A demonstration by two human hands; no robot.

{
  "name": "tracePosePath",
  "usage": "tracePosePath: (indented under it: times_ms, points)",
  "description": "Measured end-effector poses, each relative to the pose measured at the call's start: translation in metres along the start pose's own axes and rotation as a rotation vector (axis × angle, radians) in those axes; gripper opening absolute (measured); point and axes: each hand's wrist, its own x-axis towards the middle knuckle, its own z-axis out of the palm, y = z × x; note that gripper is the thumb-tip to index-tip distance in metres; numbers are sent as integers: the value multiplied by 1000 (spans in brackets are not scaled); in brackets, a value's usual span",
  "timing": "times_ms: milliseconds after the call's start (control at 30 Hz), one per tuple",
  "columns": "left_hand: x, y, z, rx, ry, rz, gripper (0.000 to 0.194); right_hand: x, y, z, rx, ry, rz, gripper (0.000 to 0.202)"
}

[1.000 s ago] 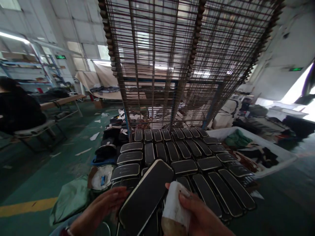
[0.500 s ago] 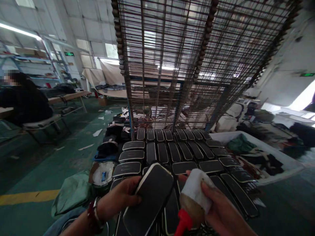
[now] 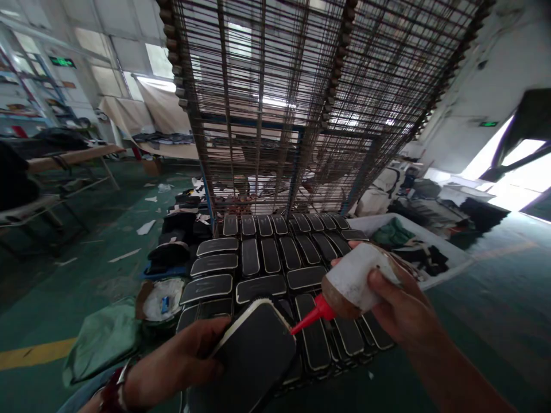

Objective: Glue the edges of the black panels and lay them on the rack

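Closed on the left edge of a black rounded panel (image 3: pixel 253 361) is my left hand (image 3: pixel 189 355). The panel has a pale line along its border and is tilted at the bottom centre. My right hand (image 3: pixel 400 298) is wrapped round a whitish glue bottle (image 3: pixel 357 281) with brown lower down, held sideways. Its red nozzle (image 3: pixel 316 314) points left, the tip at the panel's right border. Beneath and behind lie several rows of similar black panels (image 3: pixel 217 265) with pale outlines.
A tall wire rack (image 3: pixel 275 86) rises behind the panels. At right stands a white bin (image 3: pixel 460 258) with cloth. A green bag (image 3: pixel 105 338) and a round tub (image 3: pixel 161 298) are at left. Part of a seated person (image 3: pixel 12 178) shows at the far left.
The bottle has turned from nozzle down to nozzle left, and its tip now meets the panel's border. The panel sits slightly lower and further left. The view has shifted right.
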Motion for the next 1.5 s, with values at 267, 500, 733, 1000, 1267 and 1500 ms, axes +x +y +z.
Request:
tracePosePath:
  times_ms: [267, 500, 733, 1000, 1267, 1500]
  points:
    - [-3, -2, -4, -44, 21, 9, 47, -6, 11, -6, -8, 12, 19, 47]
    - [-1, -5, -1, -172, 59, 11, 47, -5, 27, -2, 74, 290, 4, 45]
    - [3, -7, 1, -248, 95, -4, 43, -4, 39, 2, 121, 372, 3, 29]
    - [7, -3, 4, -341, 125, 3, 39, -10, 48, 2, 149, 422, 38, 33]
    - [10, -6, 3, -406, 160, 9, 40, -20, 55, 8, 175, 389, 82, 31]
    - [11, -5, 4, -474, 216, 1, 40, -31, 57, 19, 180, 332, 160, 41]
